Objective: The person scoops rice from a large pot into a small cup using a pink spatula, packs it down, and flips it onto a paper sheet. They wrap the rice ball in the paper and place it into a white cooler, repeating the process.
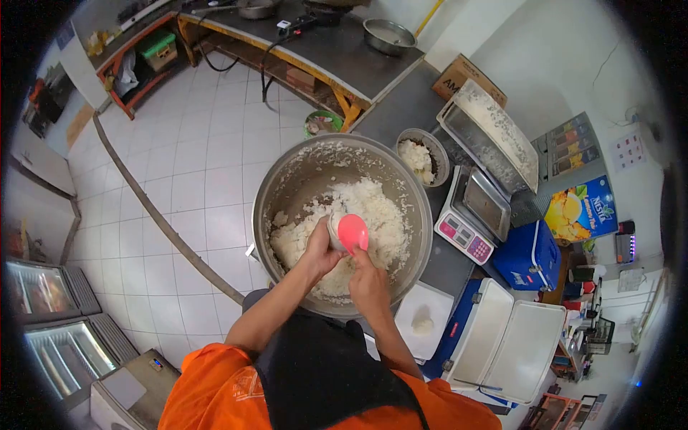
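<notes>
A large metal pot (261, 193) stands in front of me, with cooked white rice (380, 208) heaped inside and grains stuck to its walls. Over the rice, my left hand (322, 249) is closed around a small pale cup (334, 231), whose contents are mostly hidden. My right hand (370, 285) grips a pink rice paddle (353, 233) by its handle. The paddle's broad end lies across the cup's mouth; whether it touches the rim I cannot tell.
Right of the pot are a smaller bowl with rice (416, 159), a digital scale (466, 233), a rice-smeared metal container (494, 136) and a white tray (423, 319). Beyond stand a blue cooler (529, 256) and an open cooler box (480, 330). A dark counter (322, 46) runs behind.
</notes>
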